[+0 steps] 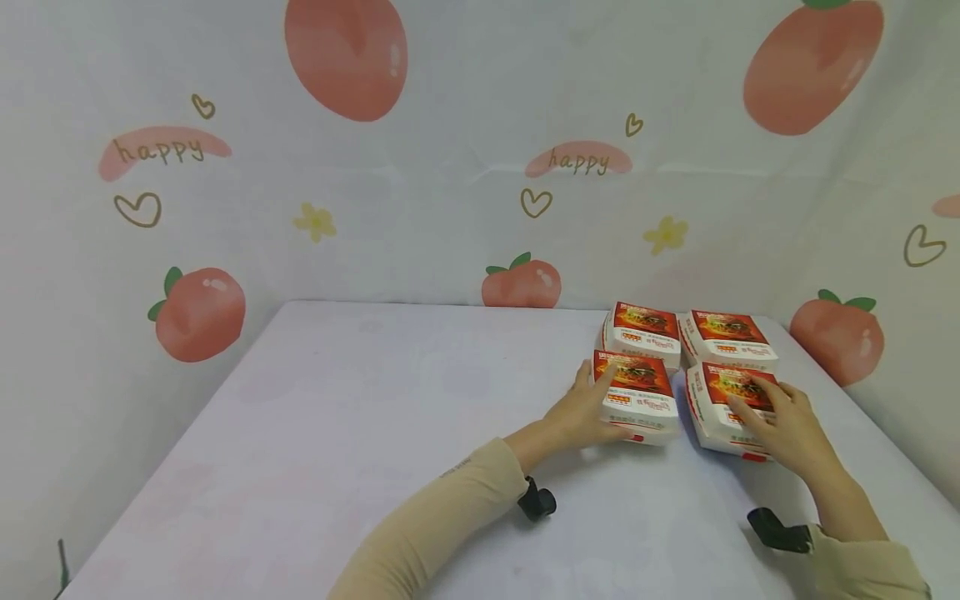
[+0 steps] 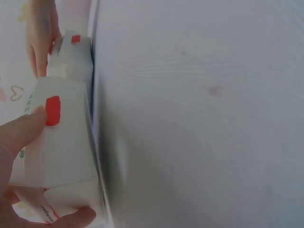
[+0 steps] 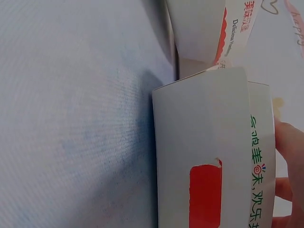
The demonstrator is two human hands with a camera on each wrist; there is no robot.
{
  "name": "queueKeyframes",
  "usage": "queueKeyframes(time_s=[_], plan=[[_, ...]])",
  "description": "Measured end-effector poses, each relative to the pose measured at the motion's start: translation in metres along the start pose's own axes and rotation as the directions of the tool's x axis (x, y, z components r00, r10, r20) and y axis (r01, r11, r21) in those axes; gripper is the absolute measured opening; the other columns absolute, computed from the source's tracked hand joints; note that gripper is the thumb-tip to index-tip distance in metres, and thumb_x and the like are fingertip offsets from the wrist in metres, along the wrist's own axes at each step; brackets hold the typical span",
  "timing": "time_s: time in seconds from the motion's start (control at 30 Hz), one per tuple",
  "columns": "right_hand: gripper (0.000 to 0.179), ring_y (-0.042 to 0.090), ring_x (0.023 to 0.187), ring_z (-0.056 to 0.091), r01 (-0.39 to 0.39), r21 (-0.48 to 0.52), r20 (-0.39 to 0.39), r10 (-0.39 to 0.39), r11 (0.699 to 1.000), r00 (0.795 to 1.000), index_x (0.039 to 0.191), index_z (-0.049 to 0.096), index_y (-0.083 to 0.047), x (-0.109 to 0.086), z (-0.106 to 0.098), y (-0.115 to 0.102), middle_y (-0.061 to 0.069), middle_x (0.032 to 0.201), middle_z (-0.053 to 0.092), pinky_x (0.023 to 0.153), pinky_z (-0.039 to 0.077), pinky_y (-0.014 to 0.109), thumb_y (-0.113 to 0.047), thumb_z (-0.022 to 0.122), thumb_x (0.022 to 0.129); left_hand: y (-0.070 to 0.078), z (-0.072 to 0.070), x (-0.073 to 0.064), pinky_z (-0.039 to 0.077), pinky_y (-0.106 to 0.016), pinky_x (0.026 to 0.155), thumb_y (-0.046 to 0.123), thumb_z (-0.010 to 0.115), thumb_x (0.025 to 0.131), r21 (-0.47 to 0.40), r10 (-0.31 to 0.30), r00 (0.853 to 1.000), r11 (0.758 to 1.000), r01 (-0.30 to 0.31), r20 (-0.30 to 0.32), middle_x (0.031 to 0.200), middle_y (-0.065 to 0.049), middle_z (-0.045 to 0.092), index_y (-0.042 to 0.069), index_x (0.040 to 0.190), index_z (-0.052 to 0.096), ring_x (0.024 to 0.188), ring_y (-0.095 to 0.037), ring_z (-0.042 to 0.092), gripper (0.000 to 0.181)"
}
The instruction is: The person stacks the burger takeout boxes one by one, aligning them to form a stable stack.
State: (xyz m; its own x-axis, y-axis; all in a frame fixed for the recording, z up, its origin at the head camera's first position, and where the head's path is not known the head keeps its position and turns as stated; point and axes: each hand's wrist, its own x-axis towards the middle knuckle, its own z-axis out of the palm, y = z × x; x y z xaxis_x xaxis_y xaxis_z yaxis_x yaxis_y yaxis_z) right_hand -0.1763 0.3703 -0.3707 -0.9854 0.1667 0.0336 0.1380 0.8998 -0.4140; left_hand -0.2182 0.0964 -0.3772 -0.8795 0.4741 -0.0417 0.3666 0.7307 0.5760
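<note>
1. Headway looks good, we judge: the back-left box [image 1: 645, 321] and back-right box [image 1: 729, 327] stand side by side, untouched, at the table's [image 1: 375, 400] far right.
2. In front of them is the front-left box [image 1: 637, 400], gripped by the left hand [image 1: 579, 417], thumb on its near face.
3. Beside it we see the front-right box [image 1: 712, 417] under the right hand [image 1: 793, 432]; whether those fingers clasp it, we cannot tell.
4. Left to do, probably: settling and releasing the front pair, which a narrow gap parts.

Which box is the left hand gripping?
The front-left box. The right hand rests on the front-right box; the back-left box and back-right box stand behind.
</note>
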Motion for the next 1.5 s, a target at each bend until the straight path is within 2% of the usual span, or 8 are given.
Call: queueKeyframes(time_s=[0.2, 0.37, 0.5, 0.93, 1.1, 1.23, 1.37, 1.5], plan=[[0.079, 0.062, 0.118, 0.022, -0.011, -0.019, 0.017, 0.011, 1.000, 1.000, 0.142, 0.017, 0.009, 0.000, -0.001, 0.000, 0.046, 0.135, 0.010, 0.087, 0.033, 0.076, -0.051, 0.039, 0.095, -0.007, -0.012, -0.008, 0.045, -0.036, 0.105, 0.046, 0.073, 0.076, -0.031, 0.025, 1.000, 0.999, -0.025, -0.011, 0.158, -0.013, 0.007, 0.028, 0.151, 0.014, 0.138, -0.028, 0.035, 0.097], [0.080, 0.061, 0.118, 0.022, -0.024, -0.012, 0.020, 0.024, 1.000, 1.000, 0.143, 0.017, 0.008, 0.000, 0.000, -0.003, 0.046, 0.135, 0.009, 0.088, 0.034, 0.076, -0.052, 0.039, 0.095, -0.021, -0.024, -0.021, 0.047, -0.038, 0.103, 0.046, 0.073, 0.077, -0.027, 0.040, 0.999, 0.999, -0.040, -0.021, 0.157, -0.014, 0.006, 0.026, 0.151, 0.014, 0.136, -0.029, 0.037, 0.097], [0.080, 0.061, 0.117, 0.023, -0.022, -0.012, 0.023, 0.023, 1.000, 0.999, 0.142, 0.017, 0.009, -0.001, -0.002, -0.004, 0.046, 0.135, 0.009, 0.088, 0.034, 0.075, -0.052, 0.039, 0.095, -0.034, -0.033, -0.033, 0.047, -0.041, 0.101, 0.044, 0.073, 0.077, -0.039, 0.035, 0.999, 0.999, -0.036, -0.023, 0.157, -0.015, 0.006, 0.024, 0.151, 0.015, 0.135, -0.031, 0.038, 0.096], [0.083, 0.061, 0.117, 0.022, -0.024, 0.014, 0.028, 0.024, 1.000, 0.999, 0.143, 0.017, 0.008, -0.001, 0.000, 0.000, 0.045, 0.135, 0.009, 0.086, 0.034, 0.076, -0.055, 0.040, 0.094, -0.087, -0.067, -0.077, 0.050, -0.046, 0.095, 0.040, 0.075, 0.076, -0.089, -0.029, 0.994, 0.996, 0.020, -0.107, 0.157, -0.015, 0.006, 0.022, 0.150, 0.019, 0.131, -0.037, 0.041, 0.095], [0.083, 0.061, 0.118, 0.022, -0.033, 0.010, 0.013, 0.033, 0.999, 0.999, 0.144, 0.017, 0.007, 0.000, 0.002, 0.003, 0.045, 0.136, 0.009, 0.086, 0.034, 0.076, -0.055, 0.040, 0.093, -0.102, -0.071, -0.090, 0.047, -0.049, 0.098, 0.040, 0.075, 0.076, -0.102, -0.064, 0.989, 0.993, 0.051, -0.132, 0.156, -0.018, 0.004, 0.020, 0.151, 0.018, 0.133, -0.040, 0.037, 0.096], [0.083, 0.061, 0.118, 0.022, -0.031, 0.013, 0.008, 0.031, 0.999, 0.999, 0.144, 0.017, 0.007, 0.000, 0.003, 0.004, 0.045, 0.136, 0.010, 0.087, 0.033, 0.077, -0.055, 0.041, 0.093, -0.108, -0.072, -0.099, 0.045, -0.051, 0.101, 0.039, 0.075, 0.076, -0.121, -0.071, 0.987, 0.991, 0.053, -0.143, 0.156, -0.020, 0.003, 0.017, 0.150, 0.018, 0.134, -0.041, 0.036, 0.096], [0.082, 0.061, 0.117, 0.023, -0.030, 0.017, 0.001, 0.030, 0.999, 1.000, 0.144, 0.018, 0.007, -0.001, 0.003, 0.003, 0.045, 0.136, 0.009, 0.087, 0.033, 0.076, -0.054, 0.041, 0.093, -0.112, -0.072, -0.104, 0.046, -0.051, 0.100, 0.039, 0.075, 0.076, -0.129, -0.068, 0.985, 0.990, 0.048, -0.157, 0.156, -0.020, 0.004, 0.017, 0.150, 0.018, 0.133, -0.041, 0.037, 0.096], [0.082, 0.061, 0.117, 0.023, -0.028, 0.020, -0.005, 0.028, 0.999, 1.000, 0.144, 0.018, 0.007, -0.001, 0.002, 0.002, 0.045, 0.136, 0.010, 0.086, 0.034, 0.076, -0.054, 0.041, 0.093, -0.116, -0.073, -0.106, 0.046, -0.051, 0.099, 0.039, 0.075, 0.077, -0.137, -0.088, 0.984, 0.988, 0.067, -0.155, 0.156, -0.020, 0.004, 0.018, 0.151, 0.017, 0.132, -0.041, 0.038, 0.096]])
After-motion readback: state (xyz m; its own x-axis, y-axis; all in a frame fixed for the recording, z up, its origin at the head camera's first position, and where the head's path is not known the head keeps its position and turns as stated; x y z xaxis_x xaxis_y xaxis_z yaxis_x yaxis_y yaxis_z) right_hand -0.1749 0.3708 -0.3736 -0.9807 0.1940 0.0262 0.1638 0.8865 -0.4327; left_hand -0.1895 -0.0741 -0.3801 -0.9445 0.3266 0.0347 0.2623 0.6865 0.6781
